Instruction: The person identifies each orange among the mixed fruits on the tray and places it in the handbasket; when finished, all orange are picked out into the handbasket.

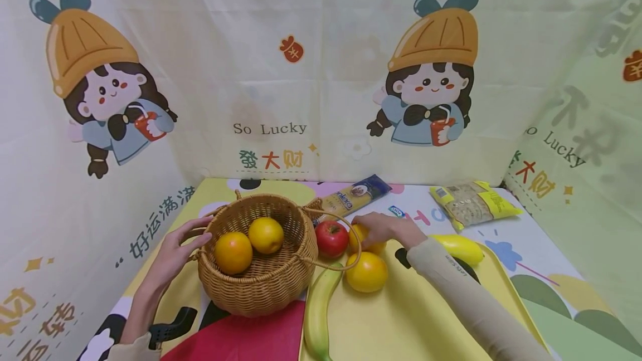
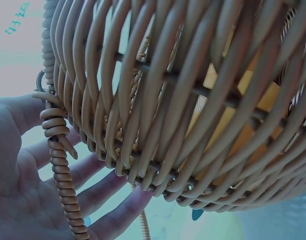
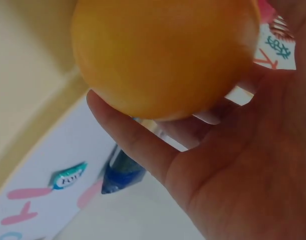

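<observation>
A round wicker basket (image 1: 258, 294) stands on the left, with two oranges (image 1: 233, 252) inside. My left hand (image 1: 178, 247) holds its left rim; in the left wrist view a wrapped handle (image 2: 62, 185) crosses the palm and fingertips pass behind the wicker wall. My right hand (image 1: 383, 228) grips an orange (image 3: 165, 55) at the far edge of the yellow tray (image 1: 401, 327), its fingers and thumb around the fruit. Another orange (image 1: 367, 273) sits just in front of it. A red apple (image 1: 331, 239) lies between basket and right hand, and a banana (image 1: 320, 316) beside the basket.
The basket's right handle (image 1: 358, 249) loops over the tray beside the oranges. A yellow fruit (image 1: 458, 248) lies behind the right sleeve. Further back are a pasta packet (image 1: 353, 196), a small wrapped piece (image 1: 396, 211) and a yellow see-through bag (image 1: 473, 205). Printed cloth walls surround the table.
</observation>
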{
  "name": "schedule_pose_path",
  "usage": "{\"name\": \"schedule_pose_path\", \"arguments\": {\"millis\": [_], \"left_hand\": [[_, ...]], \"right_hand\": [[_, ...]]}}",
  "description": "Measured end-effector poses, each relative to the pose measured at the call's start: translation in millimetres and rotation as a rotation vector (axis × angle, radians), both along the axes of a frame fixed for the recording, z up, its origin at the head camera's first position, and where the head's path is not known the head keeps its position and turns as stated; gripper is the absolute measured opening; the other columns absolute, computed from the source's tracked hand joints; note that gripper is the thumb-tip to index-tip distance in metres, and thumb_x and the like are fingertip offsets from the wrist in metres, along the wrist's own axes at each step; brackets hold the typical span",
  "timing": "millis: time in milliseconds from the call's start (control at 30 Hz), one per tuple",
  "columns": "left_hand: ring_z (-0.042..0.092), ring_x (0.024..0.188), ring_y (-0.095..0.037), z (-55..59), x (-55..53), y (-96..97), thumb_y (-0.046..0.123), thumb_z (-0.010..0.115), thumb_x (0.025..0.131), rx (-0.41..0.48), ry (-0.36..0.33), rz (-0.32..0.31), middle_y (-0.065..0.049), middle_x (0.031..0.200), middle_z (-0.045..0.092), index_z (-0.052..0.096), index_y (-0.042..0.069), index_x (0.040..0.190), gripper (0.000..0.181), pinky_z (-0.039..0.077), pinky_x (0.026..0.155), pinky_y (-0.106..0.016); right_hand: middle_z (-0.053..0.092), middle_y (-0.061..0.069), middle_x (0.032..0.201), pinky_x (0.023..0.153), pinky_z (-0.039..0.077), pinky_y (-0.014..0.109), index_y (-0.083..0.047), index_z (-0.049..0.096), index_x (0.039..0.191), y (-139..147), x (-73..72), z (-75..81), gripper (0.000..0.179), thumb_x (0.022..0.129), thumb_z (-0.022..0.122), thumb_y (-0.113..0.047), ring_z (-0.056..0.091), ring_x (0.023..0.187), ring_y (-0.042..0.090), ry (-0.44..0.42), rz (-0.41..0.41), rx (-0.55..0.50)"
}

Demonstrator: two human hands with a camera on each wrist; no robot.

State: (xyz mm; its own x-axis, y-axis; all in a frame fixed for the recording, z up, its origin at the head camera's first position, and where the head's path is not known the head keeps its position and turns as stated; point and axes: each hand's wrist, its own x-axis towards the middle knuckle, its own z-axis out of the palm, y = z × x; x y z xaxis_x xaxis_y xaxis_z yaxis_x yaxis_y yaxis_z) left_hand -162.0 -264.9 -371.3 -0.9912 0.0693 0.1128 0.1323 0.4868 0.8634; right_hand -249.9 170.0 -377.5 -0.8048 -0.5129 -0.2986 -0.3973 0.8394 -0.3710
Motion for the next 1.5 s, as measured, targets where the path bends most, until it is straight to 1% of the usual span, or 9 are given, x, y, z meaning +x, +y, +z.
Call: {"name": "schedule_pose_path", "arguments": {"millis": [267, 500, 667, 900, 1000, 1133, 1267, 1367, 1500], "left_hand": [[0.047, 0.117, -0.028, -0.2, -0.1, -0.2, 0.027, 0.054, 0.099, 0.01, -0.003, -0.004, -0.023, 0.137, 0.047, 0.044, 0.003, 0.141, 0.049, 0.051, 0.085, -0.05], [0.049, 0.115, -0.026, 0.4, -1.0, -0.9, 0.029, 0.054, 0.099, -0.008, 0.01, 0.003, -0.023, 0.136, 0.048, 0.045, 0.003, 0.14, 0.05, 0.05, 0.08, -0.034], [0.049, 0.116, -0.029, 0.9, -1.0, -0.2, 0.029, 0.053, 0.099, -0.007, 0.01, 0.001, -0.024, 0.136, 0.048, 0.045, 0.002, 0.14, 0.05, 0.05, 0.081, -0.035], [0.05, 0.111, -0.016, 1.5, -1.3, -0.4, 0.029, 0.054, 0.099, -0.002, 0.008, 0.003, -0.024, 0.135, 0.049, 0.046, 0.002, 0.14, 0.05, 0.05, 0.081, -0.036], [0.05, 0.112, -0.018, 1.0, -1.5, -0.8, 0.028, 0.054, 0.099, -0.001, 0.007, 0.002, -0.024, 0.135, 0.049, 0.046, 0.003, 0.14, 0.049, 0.051, 0.081, -0.037], [0.049, 0.115, -0.027, 0.1, -1.5, -1.3, 0.029, 0.054, 0.099, -0.003, 0.003, 0.002, -0.024, 0.136, 0.048, 0.045, 0.003, 0.141, 0.05, 0.051, 0.084, -0.043], [0.05, 0.111, -0.016, 0.2, -1.6, -1.9, 0.03, 0.054, 0.098, 0.001, 0.005, 0.004, -0.023, 0.137, 0.048, 0.045, 0.003, 0.141, 0.051, 0.051, 0.086, -0.048], [0.049, 0.107, -0.006, 0.3, -1.6, -2.1, 0.03, 0.054, 0.098, 0.002, 0.009, 0.002, -0.022, 0.137, 0.048, 0.045, 0.003, 0.141, 0.051, 0.051, 0.085, -0.044], [0.049, 0.104, 0.0, -0.1, -1.2, -2.0, 0.03, 0.054, 0.098, -0.007, 0.011, -0.002, -0.023, 0.136, 0.049, 0.045, 0.003, 0.141, 0.051, 0.05, 0.082, -0.037]], "right_hand": [[0.059, 0.012, 0.126, 0.102, 0.038, 0.051, -0.011, 0.054, 0.13, -4.0, 2.1, -4.6, 0.064, 0.075, 0.079, -0.033, 0.052, 0.111, 0.03, -0.02, -0.026, -0.005], [0.062, 0.009, 0.119, 0.097, 0.042, 0.048, -0.011, 0.057, 0.127, -4.3, 2.2, -4.2, 0.061, 0.075, 0.079, -0.034, 0.054, 0.103, 0.026, 0.014, -0.007, 0.007], [0.062, 0.009, 0.118, 0.098, 0.042, 0.048, -0.011, 0.058, 0.125, -3.6, 2.1, -4.6, 0.06, 0.075, 0.079, -0.034, 0.053, 0.104, 0.026, 0.014, -0.008, 0.0], [0.061, 0.009, 0.119, 0.098, 0.041, 0.049, -0.013, 0.059, 0.123, -1.5, 1.0, -4.8, 0.058, 0.074, 0.079, -0.037, 0.053, 0.105, 0.027, 0.038, -0.013, 0.013], [0.062, 0.008, 0.115, 0.095, 0.043, 0.047, -0.013, 0.06, 0.121, 0.3, -0.8, -2.4, 0.056, 0.075, 0.078, -0.039, 0.053, 0.101, 0.025, 0.056, 0.0, 0.016], [0.063, 0.005, 0.106, 0.085, 0.046, 0.041, -0.012, 0.061, 0.119, 3.4, -3.6, 6.3, 0.056, 0.073, 0.078, -0.039, 0.054, 0.092, 0.022, 0.105, 0.029, 0.02], [0.061, 0.006, 0.114, 0.09, 0.044, 0.044, -0.011, 0.058, 0.125, 6.3, -3.7, 22.6, 0.061, 0.074, 0.077, -0.038, 0.052, 0.1, 0.025, 0.124, 0.024, 0.033], [0.058, 0.007, 0.121, 0.095, 0.042, 0.047, -0.013, 0.055, 0.13, 8.8, -2.6, 36.7, 0.064, 0.076, 0.075, -0.04, 0.05, 0.108, 0.028, 0.124, -0.001, 0.034], [0.057, 0.007, 0.12, 0.088, 0.045, 0.043, -0.015, 0.054, 0.133, 11.5, -1.9, 54.7, 0.066, 0.076, 0.076, -0.041, 0.049, 0.105, 0.027, 0.125, -0.037, 0.019]]}}
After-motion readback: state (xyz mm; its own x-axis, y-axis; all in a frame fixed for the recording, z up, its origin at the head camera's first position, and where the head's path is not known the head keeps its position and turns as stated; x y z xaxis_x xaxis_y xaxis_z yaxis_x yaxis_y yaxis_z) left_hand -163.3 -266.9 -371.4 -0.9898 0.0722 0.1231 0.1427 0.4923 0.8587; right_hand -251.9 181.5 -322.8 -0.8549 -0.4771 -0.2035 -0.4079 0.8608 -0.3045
